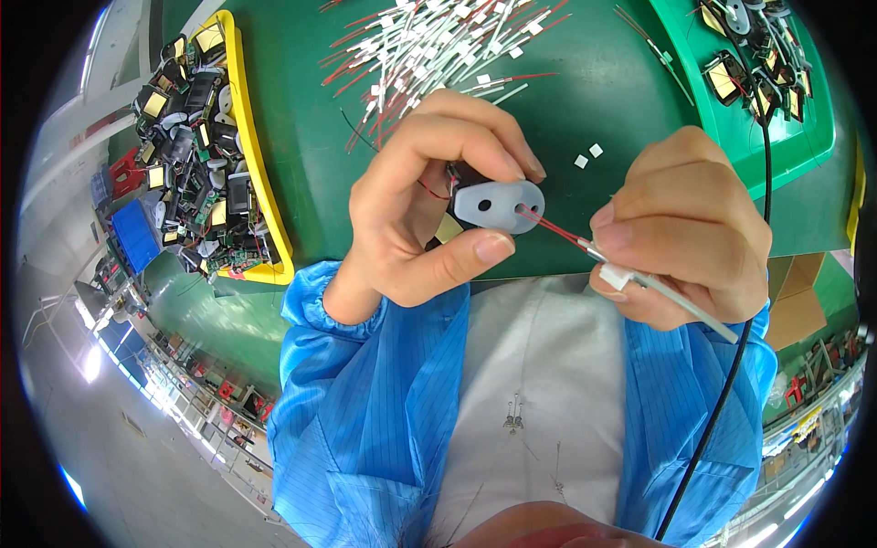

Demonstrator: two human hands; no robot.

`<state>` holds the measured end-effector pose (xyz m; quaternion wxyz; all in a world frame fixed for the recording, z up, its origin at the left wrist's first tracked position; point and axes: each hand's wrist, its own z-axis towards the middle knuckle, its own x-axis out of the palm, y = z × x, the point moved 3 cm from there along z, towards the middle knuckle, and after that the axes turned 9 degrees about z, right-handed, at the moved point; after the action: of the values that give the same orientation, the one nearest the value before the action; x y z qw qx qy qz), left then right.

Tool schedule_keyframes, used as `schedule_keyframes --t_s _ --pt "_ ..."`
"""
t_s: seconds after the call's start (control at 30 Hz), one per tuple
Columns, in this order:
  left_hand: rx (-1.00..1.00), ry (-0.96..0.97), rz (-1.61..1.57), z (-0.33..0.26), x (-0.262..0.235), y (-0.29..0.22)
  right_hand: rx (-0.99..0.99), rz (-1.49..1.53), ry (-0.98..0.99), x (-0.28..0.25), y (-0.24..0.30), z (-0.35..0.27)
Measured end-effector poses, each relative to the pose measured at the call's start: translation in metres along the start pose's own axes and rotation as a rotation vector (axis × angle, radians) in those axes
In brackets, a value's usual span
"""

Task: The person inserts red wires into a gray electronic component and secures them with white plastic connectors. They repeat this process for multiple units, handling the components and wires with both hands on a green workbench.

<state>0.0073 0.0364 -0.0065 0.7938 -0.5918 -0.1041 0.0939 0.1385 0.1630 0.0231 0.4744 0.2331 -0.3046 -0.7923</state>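
Left hand [416, 205]: closed around a small white oval plate [501, 206] with black parts behind it, thumb below and fingers above, its two-holed face turned toward the other hand so the holes stay reachable.
Right hand [685, 228]: pinched shut on a red wire [557, 228] with a white sleeved lead, just right of the plate; its tip sits at the plate's right hole, seemingly aimed in.
Plate's place: held above the green surface [301, 128], in front of the chest.
Wire pile [429, 41]: loose red-and-white leads above the plate, within reach.
Yellow tray [247, 146]: far left of the plate, full of black parts.
Green tray [804, 137]: upper right of the plate, holding similar assemblies.
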Motion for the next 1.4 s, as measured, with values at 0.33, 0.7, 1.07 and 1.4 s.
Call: schedule_keyframes --t_s 0.33,0.7,1.07,1.4 --pt "-0.036 0.001 -0.005 -0.001 0.0004 -0.0001 0.011 -0.002 -0.006 0.0017 -0.001 -0.0004" --pt "0.026 0.03 0.016 0.0014 -0.0009 -0.0006 0.038 0.027 0.019 -0.0038 -0.0033 0.0022" --pt "0.034 0.012 0.01 0.0002 -0.0003 0.0001 0.021 -0.007 -0.004 0.0004 -0.0009 0.0" --pt "0.05 0.019 0.042 0.0018 -0.0007 0.0001 0.029 0.0 0.002 0.0001 -0.0005 0.0008"
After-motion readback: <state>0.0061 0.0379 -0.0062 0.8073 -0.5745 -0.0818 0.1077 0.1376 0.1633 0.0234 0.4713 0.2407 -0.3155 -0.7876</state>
